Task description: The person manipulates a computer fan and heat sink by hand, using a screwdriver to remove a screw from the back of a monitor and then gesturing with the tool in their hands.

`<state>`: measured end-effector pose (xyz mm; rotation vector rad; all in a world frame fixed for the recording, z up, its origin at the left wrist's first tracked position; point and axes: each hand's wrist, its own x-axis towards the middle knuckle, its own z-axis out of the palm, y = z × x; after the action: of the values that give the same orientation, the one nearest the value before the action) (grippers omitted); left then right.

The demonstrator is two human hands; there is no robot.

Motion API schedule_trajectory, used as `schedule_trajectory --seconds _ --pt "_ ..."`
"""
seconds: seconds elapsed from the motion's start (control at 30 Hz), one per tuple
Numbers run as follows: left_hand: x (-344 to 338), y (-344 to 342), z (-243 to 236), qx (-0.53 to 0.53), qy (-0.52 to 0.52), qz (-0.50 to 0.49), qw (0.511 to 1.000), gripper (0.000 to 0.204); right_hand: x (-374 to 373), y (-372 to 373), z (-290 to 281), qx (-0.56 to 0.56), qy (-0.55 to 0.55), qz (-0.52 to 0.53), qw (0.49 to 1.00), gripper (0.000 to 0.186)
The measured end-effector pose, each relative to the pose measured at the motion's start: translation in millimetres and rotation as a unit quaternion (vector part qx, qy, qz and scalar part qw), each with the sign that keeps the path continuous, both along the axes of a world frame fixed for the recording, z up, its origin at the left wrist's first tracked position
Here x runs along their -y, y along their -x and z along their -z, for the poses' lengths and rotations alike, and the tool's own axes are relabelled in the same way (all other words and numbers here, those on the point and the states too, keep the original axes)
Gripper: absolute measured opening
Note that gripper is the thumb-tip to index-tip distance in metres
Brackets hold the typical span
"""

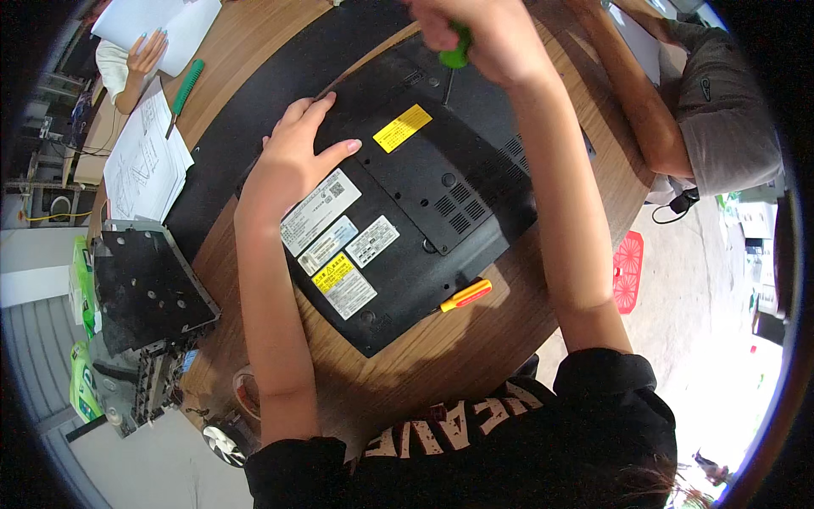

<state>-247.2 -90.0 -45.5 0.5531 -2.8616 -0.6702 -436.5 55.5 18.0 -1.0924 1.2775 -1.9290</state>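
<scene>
A black laptop (407,297) lies bottom up on the wooden table, with vents, white labels and yellow stickers on its underside. My left hand (298,153) rests over its upper left part, fingers spread along the edge. At the top, my right hand (487,42) is closed on a green-handled screwdriver (454,53); its shaft points down to the laptop's upper area, though whether the tip touches a screw is unclear. Beside the near edge of the laptop, a yellow-and-red screwdriver (465,295) lies on the table.
Papers (140,170) and a green-handled tool (185,89) lie left. A dark metal panel (153,280) and a fan (222,443) are at lower left. A co-worker's hand (146,58) holds paper at upper left; another person's arm (640,114) rests on the right.
</scene>
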Motion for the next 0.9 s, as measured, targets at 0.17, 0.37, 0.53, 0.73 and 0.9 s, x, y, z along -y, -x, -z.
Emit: schedule_trajectory --seconds 0.17,0.37,0.53,0.73,0.9 --pt "15.3 -1.1 5.6 0.017 0.012 0.014 1.0 0.063 6.1 -1.1 5.9 0.007 0.018 0.025 0.999 0.023" --pt "7.7 -0.9 1.6 0.024 0.006 0.008 1.0 0.055 7.2 -7.0 5.8 -0.006 -0.005 0.066 0.998 0.024" --pt "6.6 -0.7 0.9 -0.011 -0.025 0.006 1.0 0.057 1.6 -25.9 -12.6 -0.085 0.01 0.121 0.989 0.026" --pt "6.8 4.0 1.2 0.002 -0.033 -0.04 0.999 0.061 -10.0 -49.0 -33.6 -0.022 0.195 0.06 0.979 0.026" --pt "17.7 4.4 12.3 -0.034 -0.036 -0.024 0.998 0.061 3.7 -78.6 -20.0 0.03 0.09 0.041 0.995 0.02"
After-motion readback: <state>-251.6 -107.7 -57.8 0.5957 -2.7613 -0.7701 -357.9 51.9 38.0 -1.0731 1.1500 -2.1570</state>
